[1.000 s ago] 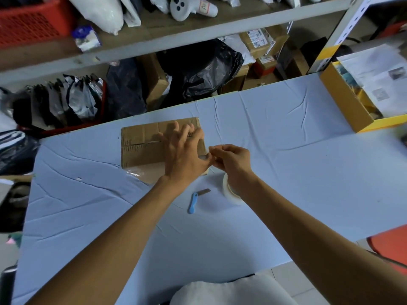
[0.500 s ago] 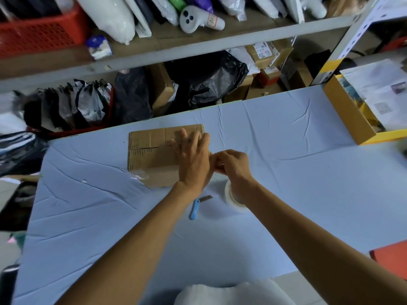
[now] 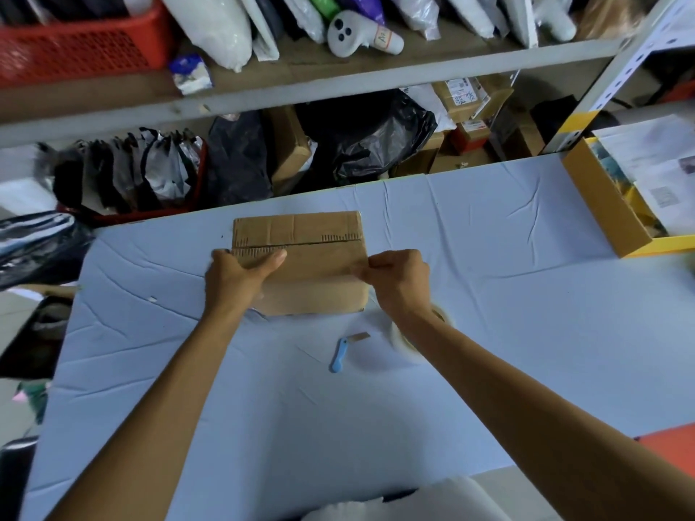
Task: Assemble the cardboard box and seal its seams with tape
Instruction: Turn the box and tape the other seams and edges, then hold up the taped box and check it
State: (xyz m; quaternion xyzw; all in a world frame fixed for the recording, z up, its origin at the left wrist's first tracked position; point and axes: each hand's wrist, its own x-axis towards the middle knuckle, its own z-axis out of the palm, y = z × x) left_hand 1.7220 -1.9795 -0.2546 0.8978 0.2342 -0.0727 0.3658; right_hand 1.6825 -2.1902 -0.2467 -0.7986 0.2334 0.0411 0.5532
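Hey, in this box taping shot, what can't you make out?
Tape roll: head view, mostly hidden behind the right hand and wrist.
Cardboard box, left end: head view, covered by the left hand.
Whether the seam is taped: head view, too faint to tell.
What the right hand pinches at the box's right edge: hidden by the hand itself.
Parcel labels on the shelf: too small.

Both forearms extend toward 12 o'clock. Left hand grips the cardboard box, thumb on top. Right hand pinches its 3 o'clock edge.
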